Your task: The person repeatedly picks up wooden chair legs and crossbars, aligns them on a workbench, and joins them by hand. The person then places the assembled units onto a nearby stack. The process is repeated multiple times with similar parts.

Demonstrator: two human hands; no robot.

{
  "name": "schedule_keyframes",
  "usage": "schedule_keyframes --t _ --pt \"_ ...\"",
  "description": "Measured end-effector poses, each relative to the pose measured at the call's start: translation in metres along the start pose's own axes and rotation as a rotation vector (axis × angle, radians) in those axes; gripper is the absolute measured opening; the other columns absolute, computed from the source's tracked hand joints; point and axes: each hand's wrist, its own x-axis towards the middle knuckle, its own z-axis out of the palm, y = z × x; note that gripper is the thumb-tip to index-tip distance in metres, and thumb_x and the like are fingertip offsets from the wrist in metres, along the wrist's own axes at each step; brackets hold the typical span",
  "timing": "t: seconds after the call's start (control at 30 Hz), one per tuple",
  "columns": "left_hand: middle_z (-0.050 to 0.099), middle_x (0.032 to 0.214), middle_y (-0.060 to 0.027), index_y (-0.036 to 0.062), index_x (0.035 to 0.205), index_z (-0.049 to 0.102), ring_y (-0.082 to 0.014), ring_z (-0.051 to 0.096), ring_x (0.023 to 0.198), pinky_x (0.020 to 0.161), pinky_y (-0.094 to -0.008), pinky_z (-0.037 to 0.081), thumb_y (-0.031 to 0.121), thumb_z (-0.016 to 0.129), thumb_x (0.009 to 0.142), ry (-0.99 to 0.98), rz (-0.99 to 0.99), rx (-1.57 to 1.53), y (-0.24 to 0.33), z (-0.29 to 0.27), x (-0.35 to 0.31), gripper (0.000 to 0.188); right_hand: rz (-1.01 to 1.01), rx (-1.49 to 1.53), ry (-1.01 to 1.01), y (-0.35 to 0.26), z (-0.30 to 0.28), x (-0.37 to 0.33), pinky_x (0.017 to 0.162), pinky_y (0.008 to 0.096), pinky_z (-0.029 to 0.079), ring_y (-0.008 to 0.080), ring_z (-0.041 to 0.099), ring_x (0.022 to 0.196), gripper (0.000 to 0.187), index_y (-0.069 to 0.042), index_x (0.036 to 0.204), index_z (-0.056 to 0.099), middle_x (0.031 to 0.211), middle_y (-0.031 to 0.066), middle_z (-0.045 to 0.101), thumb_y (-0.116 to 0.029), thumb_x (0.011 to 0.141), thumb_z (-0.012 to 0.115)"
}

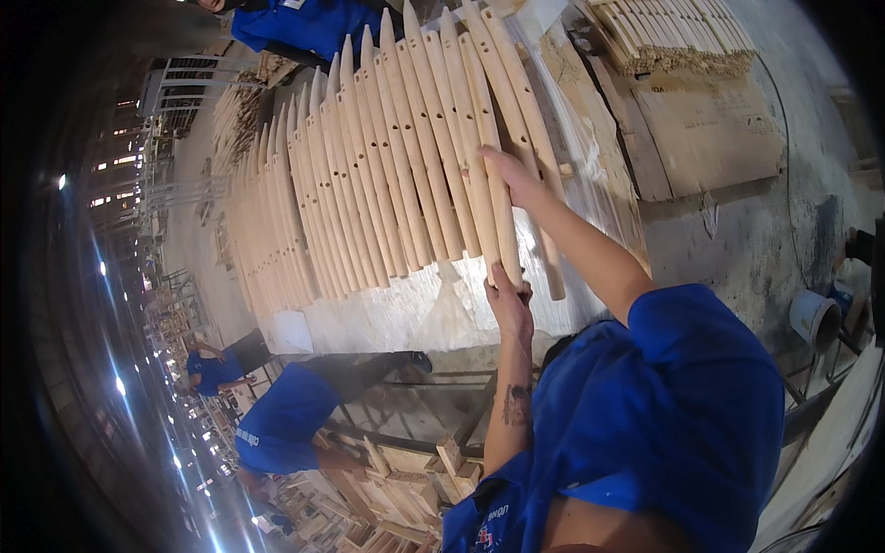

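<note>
My left hand [510,302] is closed around the near end of a long, pale wooden leg [498,217]. Further up the same leg, my right hand [513,175] grips it from the right side. Another piece may lie within the grip; I cannot tell. To the left stretches a long row of similar tapered wooden legs [387,157], side by side, with pointed far ends and small drilled holes. Two more legs [524,111] lie just right of my hands. All of them rest on a table covered in shiny clear film [406,309].
Past the table's far side stands a person in blue [323,32]. Another blue-shirted person [290,415] bends over wooden parts at the lower left. Stacked wooden pieces [678,32] sit by a cardboard sheet [705,129] at upper right. A white bucket [815,316] is at far right.
</note>
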Motion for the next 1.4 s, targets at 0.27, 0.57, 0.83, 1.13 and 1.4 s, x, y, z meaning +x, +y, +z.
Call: schedule_keyframes --t 0.27,0.57,0.83,1.13,1.4 --pt "0.057 0.089 -0.008 0.006 0.116 0.047 -0.0098 0.046 0.061 0.054 -0.0237 0.039 0.041 0.05 0.103 -0.013 0.067 0.067 -0.011 -0.048 -0.036 0.038 0.088 0.017 -0.037 0.01 0.002 0.002 0.079 0.0369 0.058 0.0225 0.068 0.088 0.04 0.001 0.12 0.059 0.102 0.0138 0.067 -0.028 0.092 0.063" --pt "0.057 0.095 -0.0104 0.0081 0.12 0.04 -0.0158 0.054 0.072 0.064 -0.0306 0.046 0.037 0.046 0.105 -0.1 0.157 -0.033 -0.069 -0.117 -0.058 0.034 0.098 -0.093 -0.285 0.023 0.066 -0.091 0.082 0.0367 0.056 0.026 0.066 0.091 0.047 0.002 0.125 0.057 0.103 0.015 0.064 -0.028 0.09 0.065" --pt "0.047 0.131 -0.0226 0.0043 0.141 0.042 -0.0349 0.048 0.12 0.1 -0.0442 0.042 0.029 0.067 0.092 0.387 0.715 0.736 -0.099 -0.19 -0.127 0.06 -0.054 -0.813 -0.8 0.082 0.163 -0.226 0.084 0.0343 0.053 0.0183 0.064 0.093 0.044 -0.001 0.117 0.061 0.101 0.0069 0.067 -0.011 0.078 0.079" --pt "0.036 0.153 0.0036 0.0563 0.148 0.02 -0.0255 0.036 0.141 0.118 -0.0553 0.021 0.052 0.055 0.094 1.947 1.197 2.047 0.059 -0.272 -0.395 0.064 -0.489 -1.31 -1.515 0.13 0.248 -0.431 0.088 0.0328 0.05 0.019 0.063 0.099 0.083 -0.011 0.147 0.042 0.118 0.0129 0.064 0.008 0.069 0.064" --pt "0.052 0.121 0.0074 0.0453 0.141 0.036 -0.017 0.046 0.119 0.108 -0.0492 0.03 0.064 0.047 0.091 2.498 0.798 1.9 -0.006 -0.291 -0.525 0.055 -0.811 -1.551 -2.462 0.151 0.352 -0.562 0.087 0.0406 0.054 0.037 0.065 0.103 0.096 -0.017 0.149 0.04 0.124 0.0178 0.063 0.008 0.06 0.068"
